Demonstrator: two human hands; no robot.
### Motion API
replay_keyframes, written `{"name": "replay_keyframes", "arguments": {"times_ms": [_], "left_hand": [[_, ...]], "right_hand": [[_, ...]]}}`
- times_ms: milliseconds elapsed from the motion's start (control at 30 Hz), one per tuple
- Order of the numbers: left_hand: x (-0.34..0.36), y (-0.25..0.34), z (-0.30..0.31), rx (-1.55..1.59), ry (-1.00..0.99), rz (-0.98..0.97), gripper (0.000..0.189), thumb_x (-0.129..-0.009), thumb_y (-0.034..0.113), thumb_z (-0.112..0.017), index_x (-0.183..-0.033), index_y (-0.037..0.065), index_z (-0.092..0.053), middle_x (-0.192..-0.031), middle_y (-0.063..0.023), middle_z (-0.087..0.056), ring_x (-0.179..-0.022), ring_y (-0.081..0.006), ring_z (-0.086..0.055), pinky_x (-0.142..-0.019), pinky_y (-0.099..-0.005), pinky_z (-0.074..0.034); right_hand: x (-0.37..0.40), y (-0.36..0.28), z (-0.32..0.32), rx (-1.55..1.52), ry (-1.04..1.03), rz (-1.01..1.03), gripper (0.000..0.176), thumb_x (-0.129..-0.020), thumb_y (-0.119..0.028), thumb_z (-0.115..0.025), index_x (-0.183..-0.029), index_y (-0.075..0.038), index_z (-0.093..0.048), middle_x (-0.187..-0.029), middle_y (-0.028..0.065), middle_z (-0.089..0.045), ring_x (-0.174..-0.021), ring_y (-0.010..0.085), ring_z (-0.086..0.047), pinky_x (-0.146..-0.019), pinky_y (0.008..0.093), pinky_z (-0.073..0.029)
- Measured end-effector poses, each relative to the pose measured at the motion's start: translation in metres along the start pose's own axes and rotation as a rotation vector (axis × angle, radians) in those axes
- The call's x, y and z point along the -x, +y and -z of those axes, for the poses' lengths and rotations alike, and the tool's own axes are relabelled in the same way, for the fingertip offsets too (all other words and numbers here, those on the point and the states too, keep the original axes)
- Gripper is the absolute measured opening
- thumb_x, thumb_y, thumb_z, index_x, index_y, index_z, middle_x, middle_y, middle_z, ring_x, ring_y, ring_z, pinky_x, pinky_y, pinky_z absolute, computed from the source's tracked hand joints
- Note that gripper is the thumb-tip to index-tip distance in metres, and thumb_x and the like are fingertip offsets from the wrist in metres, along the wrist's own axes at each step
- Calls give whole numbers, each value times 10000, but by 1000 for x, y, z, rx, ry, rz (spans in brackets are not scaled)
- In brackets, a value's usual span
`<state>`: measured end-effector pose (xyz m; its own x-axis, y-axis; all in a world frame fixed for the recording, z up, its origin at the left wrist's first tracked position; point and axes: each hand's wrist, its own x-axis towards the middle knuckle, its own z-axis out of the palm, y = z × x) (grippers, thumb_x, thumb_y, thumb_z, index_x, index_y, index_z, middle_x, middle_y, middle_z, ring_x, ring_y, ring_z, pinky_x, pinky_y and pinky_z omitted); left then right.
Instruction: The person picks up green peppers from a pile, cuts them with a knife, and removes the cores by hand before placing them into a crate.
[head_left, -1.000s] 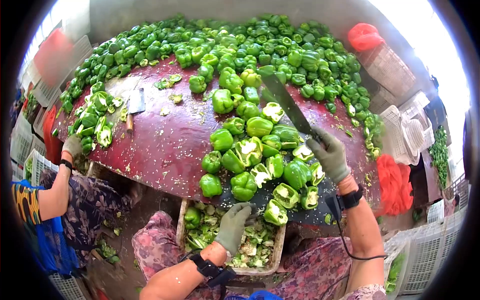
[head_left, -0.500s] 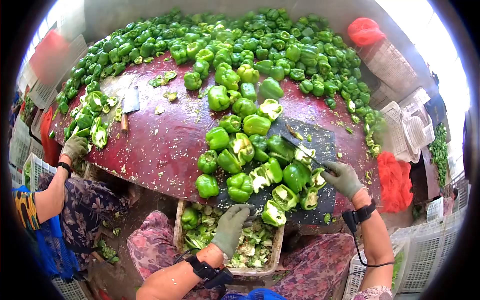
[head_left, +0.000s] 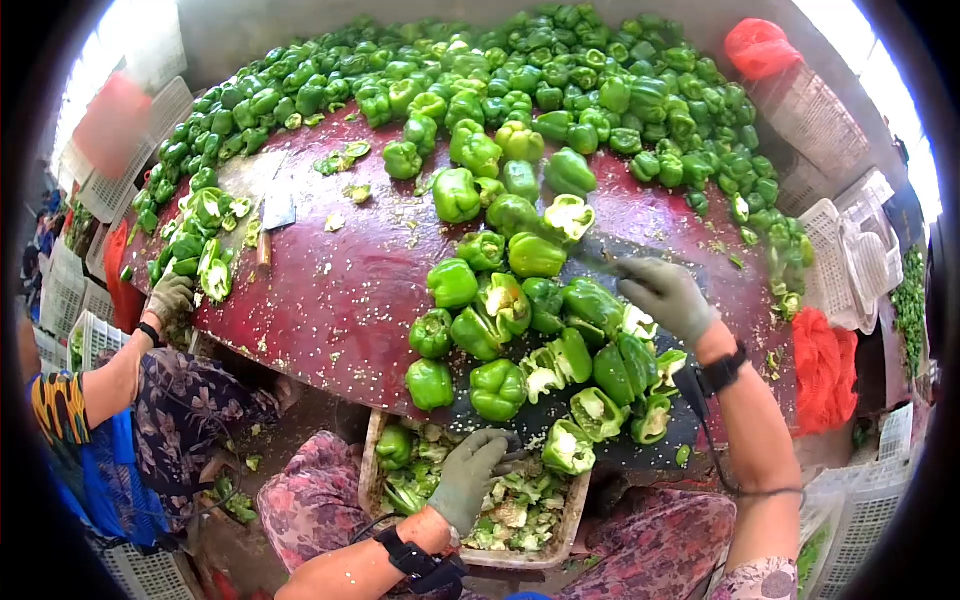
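My left hand (head_left: 470, 482), in a grey-green glove, hovers over the near bin (head_left: 574, 525), its fingers apart and holding nothing. Pepper scraps (head_left: 520, 515) lie in that bin. My right hand (head_left: 663, 298), gloved too, is closed round a knife (head_left: 592, 262), whose blade is blurred by motion and points left beside a yellowish-green pepper (head_left: 536, 255). Between my hands, whole and cut green peppers lie on the dark board (head_left: 625, 455) and the red table. A cut pepper (head_left: 568, 447) sits at the board's near edge.
A large pile of peppers (head_left: 640, 95) covers the far side of the red table (head_left: 340, 290). A cleaver (head_left: 279, 210) lies at left. A co-worker's gloved hand (head_left: 172, 297) is near cut peppers (head_left: 215, 270). Red netting (head_left: 825, 370) and white crates (head_left: 840, 270) stand at right.
My right hand has lifted away from the cut peppers and moved toward the far side with the knife. The view has shifted slightly; my left hand stays over the bin.
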<state>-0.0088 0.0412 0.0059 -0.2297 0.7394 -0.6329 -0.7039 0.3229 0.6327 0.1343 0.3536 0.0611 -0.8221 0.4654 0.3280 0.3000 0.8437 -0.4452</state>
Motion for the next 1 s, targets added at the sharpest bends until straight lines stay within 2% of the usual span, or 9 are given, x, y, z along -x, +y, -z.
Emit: {"name": "replay_keyframes", "arguments": {"times_ms": [67,200,333,500,633,733,767,867,1000], "left_hand": [[1,1,3,-54,11,-7,282,-955,198,-521,-1140,-8,-574,-1066,-97,-637,-972,-173,-629,-846,-285,-504],[1,2,5,-39,-26,-6,276,-966,195,-527,-1155,1,-579,-1112,-65,-622,-986,-146,-613,-842,-268,-486],[2,7,2,-31,-43,-18,302,-963,226,-524,-1152,-4,-571,-1100,-95,-626,-1004,-179,-620,-886,-291,-493],[5,2,4,-41,-81,-75,325,-955,250,-548,-1161,-1,-571,-1105,-93,-632,-1012,-191,-628,-873,-304,-501],[12,-4,4,-73,-53,-79,317,-957,244,-534,-1155,0,-575,-1106,-92,-639,-1011,-183,-631,-849,-291,-502],[16,-9,8,-109,-70,-90,304,-958,238,-516,-1137,0,-576,-1104,-98,-637,-1013,-184,-631,-842,-288,-504],[20,-10,7,-94,-63,-74,279,-954,220,-530,-1131,10,-584,-1113,-89,-635,-1005,-182,-627,-844,-291,-497],[32,-13,4,-86,-70,-71,262,-959,198,-529,-1141,20,-591,-1118,-80,-635,-1006,-179,-622,-856,-291,-487],[48,-22,1,-80,-99,-63,278,-969,199,-513,-1165,16,-587,-1118,-84,-641,-1019,-180,-619,-871,-293,-487]], "right_hand": [[4,37,-20,273,-334,-242,376,-912,-423,-559,-1145,-143,-656,-1014,167,-681,-946,331,-654,-838,425,-508],[7,20,1,211,-307,-316,370,-887,-420,-601,-1085,-118,-681,-973,171,-685,-928,342,-650,-834,411,-506],[47,12,35,-143,-38,-539,289,-877,-255,-672,-1087,-58,-689,-1016,142,-703,-932,180,-672,-816,306,-510],[133,62,42,523,242,-620,346,-905,-289,-613,-1188,-90,-629,-969,157,-663,-831,307,-662,-750,395,-526],[181,69,34,830,34,-761,381,-891,-302,-595,-1226,-120,-575,-956,165,-617,-856,369,-629,-736,460,-510],[206,69,25,706,-21,-690,369,-879,-313,-609,-1177,-95,-594,-1021,186,-621,-900,376,-626,-769,457,-513],[214,72,20,720,107,-555,370,-873,-315,-616,-1167,-90,-599,-1029,192,-622,-913,378,-624,-787,452,-510],[172,-7,29,421,122,-633,256,-874,-246,-628,-1062,-73,-644,-1008,167,-634,-891,337,-635,-770,403,-516],[157,-94,6,156,-200,-328,227,-847,-220,-661,-1032,-91,-650,-919,122,-635,-804,306,-636,-722,373,-518]]}}
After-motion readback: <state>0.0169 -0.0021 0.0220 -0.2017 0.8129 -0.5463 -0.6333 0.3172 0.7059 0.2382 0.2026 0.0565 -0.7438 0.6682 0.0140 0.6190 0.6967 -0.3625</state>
